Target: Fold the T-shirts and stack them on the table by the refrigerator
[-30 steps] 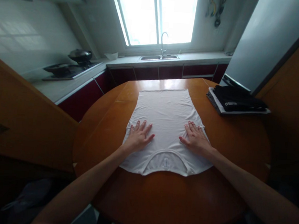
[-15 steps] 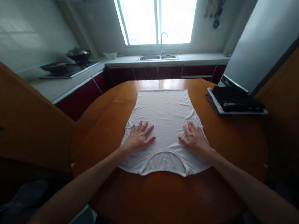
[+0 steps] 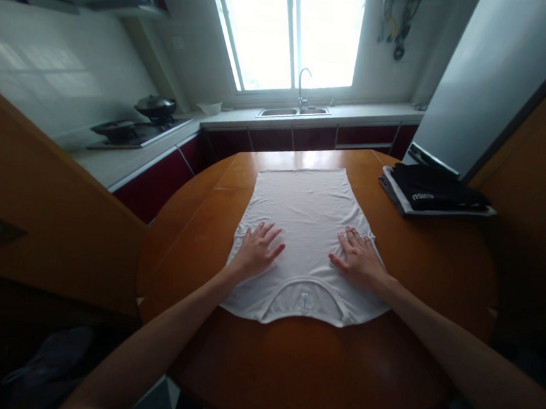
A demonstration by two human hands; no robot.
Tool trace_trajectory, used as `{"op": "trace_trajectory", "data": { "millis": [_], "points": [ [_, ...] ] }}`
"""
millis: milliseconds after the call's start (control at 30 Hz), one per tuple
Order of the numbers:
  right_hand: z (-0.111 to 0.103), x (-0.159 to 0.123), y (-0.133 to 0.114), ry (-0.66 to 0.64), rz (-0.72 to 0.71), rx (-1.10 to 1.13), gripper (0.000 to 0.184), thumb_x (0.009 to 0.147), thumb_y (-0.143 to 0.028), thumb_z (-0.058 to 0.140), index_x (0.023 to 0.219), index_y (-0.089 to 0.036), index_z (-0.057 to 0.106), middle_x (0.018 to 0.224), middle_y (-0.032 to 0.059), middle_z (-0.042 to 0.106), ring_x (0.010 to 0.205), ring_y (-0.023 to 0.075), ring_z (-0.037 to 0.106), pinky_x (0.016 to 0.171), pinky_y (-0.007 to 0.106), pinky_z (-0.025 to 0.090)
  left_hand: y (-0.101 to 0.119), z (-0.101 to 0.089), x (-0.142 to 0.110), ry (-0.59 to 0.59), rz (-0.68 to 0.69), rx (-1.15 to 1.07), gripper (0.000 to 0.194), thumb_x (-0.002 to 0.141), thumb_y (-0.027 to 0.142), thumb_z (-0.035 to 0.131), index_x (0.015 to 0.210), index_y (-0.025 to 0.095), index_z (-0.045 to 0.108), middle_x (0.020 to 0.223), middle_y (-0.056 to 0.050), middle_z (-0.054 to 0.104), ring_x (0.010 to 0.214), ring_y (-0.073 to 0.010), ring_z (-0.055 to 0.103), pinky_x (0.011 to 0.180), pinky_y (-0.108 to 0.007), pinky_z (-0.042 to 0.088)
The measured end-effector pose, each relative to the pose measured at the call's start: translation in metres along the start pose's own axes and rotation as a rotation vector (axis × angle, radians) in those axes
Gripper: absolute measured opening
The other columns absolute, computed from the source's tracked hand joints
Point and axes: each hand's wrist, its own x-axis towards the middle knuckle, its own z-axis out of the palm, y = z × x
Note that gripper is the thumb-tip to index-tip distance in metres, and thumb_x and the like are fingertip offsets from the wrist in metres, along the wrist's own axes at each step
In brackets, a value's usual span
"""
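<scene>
A white T-shirt (image 3: 305, 213) lies spread out on the round wooden table (image 3: 316, 372), its neckline toward me and its hem toward the window. Small wrinkles run along its sides. My left hand (image 3: 257, 250) rests flat on the left part of the shirt, fingers apart. On the right part, my right hand (image 3: 357, 258) lies palm down with its fingers stretched out. Neither hand grips the fabric. Inside the collar a small label shows.
A stack of folded clothes (image 3: 437, 191), black on top, sits at the table's right. Behind the table run a counter with a sink (image 3: 292, 113) and a stove with a pan (image 3: 155, 107). A wooden door (image 3: 40, 211) stands left, a fridge (image 3: 495, 77) right.
Both hands stay flat on the shirt, with the left hand's fingers slightly closer together. The whole view has shifted a little, so everything appears slightly lower and to the right.
</scene>
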Motion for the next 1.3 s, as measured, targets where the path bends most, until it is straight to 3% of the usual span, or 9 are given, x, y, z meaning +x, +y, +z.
{"op": "trace_trajectory", "data": {
  "millis": [100,200,300,400,700,1100,1300],
  "points": [
    [0.001,0.000,0.000,0.001,-0.001,0.003,0.077,0.098,-0.060,0.036,0.156,-0.009,0.035,0.166,0.0187,0.020,0.155,0.0299,0.015,0.124,0.051,0.012,-0.015,-0.010,0.007,0.157,-0.034,-0.084,0.046,0.100,0.033,0.042,0.142,0.018,0.056,0.153,-0.010,0.050,0.144,-0.0262,0.041,0.121,-0.046,0.031],
    [0.001,0.001,0.000,-0.001,-0.001,0.007,0.077,0.098,-0.060,0.036,0.156,-0.009,0.035,0.166,0.0191,0.020,0.155,0.0297,0.014,0.124,0.052,0.013,-0.038,-0.024,0.011,0.263,-0.089,-0.158,0.040,0.094,0.026,0.045,0.125,0.018,0.068,0.132,-0.010,0.065,0.125,-0.0230,0.060,0.111,-0.036,0.044],
    [0.002,0.002,0.001,-0.006,0.001,0.007,0.077,0.098,-0.061,0.036,0.156,-0.010,0.036,0.166,0.0191,0.021,0.155,0.0293,0.014,0.124,0.052,0.013,-0.055,-0.035,0.011,0.204,-0.172,-0.198,0.029,0.089,0.034,0.053,0.098,0.019,0.076,0.099,-0.008,0.075,0.092,-0.0226,0.070,0.088,-0.032,0.053],
    [0.001,0.002,0.001,-0.008,0.006,0.005,0.077,0.098,-0.060,0.036,0.156,-0.010,0.036,0.166,0.0185,0.021,0.155,0.0290,0.014,0.124,0.051,0.014,-0.060,-0.037,0.011,0.109,-0.201,-0.261,0.029,0.086,0.042,0.056,0.083,0.018,0.073,0.078,-0.005,0.073,0.073,-0.0202,0.067,0.070,-0.029,0.051],
    [-0.001,0.001,-0.001,-0.016,0.012,-0.004,0.077,0.098,-0.059,0.038,0.156,-0.009,0.035,0.166,0.0188,0.023,0.155,0.0295,0.016,0.124,0.050,0.013,-0.062,-0.021,0.012,0.016,-0.191,-0.299,0.020,0.082,0.039,0.059,0.087,0.022,0.068,0.077,-0.002,0.071,0.069,-0.0180,0.064,0.066,-0.026,0.047],
    [0.003,0.002,0.002,-0.009,0.013,0.009,0.077,0.098,-0.060,0.036,0.156,-0.010,0.035,0.167,0.0179,0.021,0.155,0.0284,0.015,0.124,0.051,0.013,-0.059,-0.023,0.011,0.008,-0.187,-0.278,0.018,0.084,0.037,0.059,0.091,0.023,0.068,0.077,-0.001,0.071,0.068,-0.0176,0.065,0.067,-0.026,0.046],
    [-0.001,0.001,0.000,-0.015,0.008,0.013,0.075,0.099,-0.058,0.037,0.156,-0.010,0.035,0.167,0.0187,0.019,0.155,0.0290,0.014,0.123,0.051,0.013,-0.046,-0.029,0.007,0.015,-0.187,-0.209,0.022,0.089,0.036,0.056,0.096,0.022,0.070,0.082,-0.004,0.073,0.072,-0.0192,0.067,0.069,-0.027,0.048]
  ]
}}
